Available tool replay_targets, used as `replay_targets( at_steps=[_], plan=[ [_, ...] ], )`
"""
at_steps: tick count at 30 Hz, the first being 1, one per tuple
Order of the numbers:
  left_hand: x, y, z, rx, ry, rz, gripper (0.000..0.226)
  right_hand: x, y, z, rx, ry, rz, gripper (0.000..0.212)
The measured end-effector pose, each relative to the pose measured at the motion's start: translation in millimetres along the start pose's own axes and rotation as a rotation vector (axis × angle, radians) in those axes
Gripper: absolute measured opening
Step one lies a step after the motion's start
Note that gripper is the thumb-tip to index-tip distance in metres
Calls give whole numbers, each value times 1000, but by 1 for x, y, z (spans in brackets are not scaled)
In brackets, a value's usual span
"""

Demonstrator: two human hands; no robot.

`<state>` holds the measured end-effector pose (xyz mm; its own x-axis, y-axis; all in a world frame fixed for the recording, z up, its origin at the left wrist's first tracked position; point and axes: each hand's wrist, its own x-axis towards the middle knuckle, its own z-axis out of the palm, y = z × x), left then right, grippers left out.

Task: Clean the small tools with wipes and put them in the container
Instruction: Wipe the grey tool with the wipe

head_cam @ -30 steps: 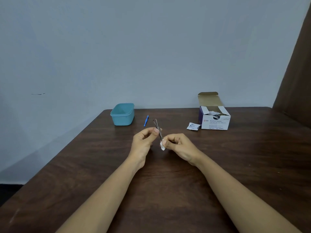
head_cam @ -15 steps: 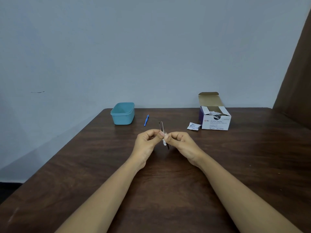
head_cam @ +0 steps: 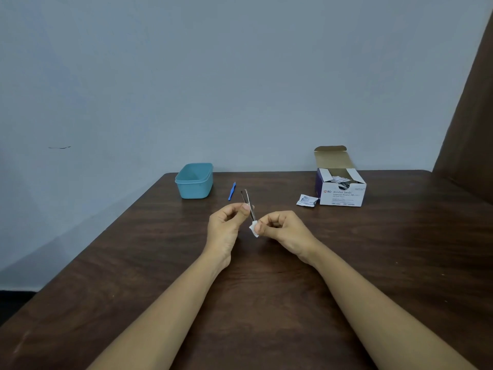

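Tweezers (head_cam: 248,202): metal, held above the table (head_cam: 266,303) just above the centre of the frame, tilted, the 2 arms apart at the top end and the lower end inside the wipe (head_cam: 254,229).
Left hand (head_cam: 228,225): thumb and forefinger pinch the tweezers about midway; the other fingers curl in.
Right hand (head_cam: 284,229): thumb and forefinger pinch the white wipe round the lower end of the tweezers; how much metal it covers cannot be told.
Container (head_cam: 194,189): teal tub, no lid, left of centre at the far edge of the table; its floor cannot be seen from this angle.
Blue tool (head_cam: 232,191): thin, lying on the table between the container and the tweezers, apart from both.
Box of swabs (head_cam: 341,194): flap up, right of centre; 1 torn sachet (head_cam: 306,201) lies just beside it, on the side toward the centre.
Step in hand: judged to be wiping the tweezers; the blue tool probably waits its turn.
Technique: hold the left pinch firm, and draw the wipe along the metal in 1 direction and off the end, not back and forth; then turn the tool so the inner faces of both arms and the edges are reached.
Caution: thin wet metal slips easily, so a loose pinch may drop it; the cleaned part should stay off the table until it goes into the container.
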<state>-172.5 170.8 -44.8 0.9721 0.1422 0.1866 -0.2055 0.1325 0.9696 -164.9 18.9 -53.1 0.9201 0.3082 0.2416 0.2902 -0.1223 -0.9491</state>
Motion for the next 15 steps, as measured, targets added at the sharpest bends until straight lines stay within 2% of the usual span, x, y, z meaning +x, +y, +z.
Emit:
replay_targets(
  at_steps=[6,10,15],
  plan=[
    [-1,0,0,24,-2,14,8,2,4,0,-13,16,6,9],
    [-1,0,0,79,-66,33,15,1,3,-1,44,28,-9,9],
    [-2,-2,1,178,-109,84,6,1,4,-2,70,90,-37,13]
  ],
)
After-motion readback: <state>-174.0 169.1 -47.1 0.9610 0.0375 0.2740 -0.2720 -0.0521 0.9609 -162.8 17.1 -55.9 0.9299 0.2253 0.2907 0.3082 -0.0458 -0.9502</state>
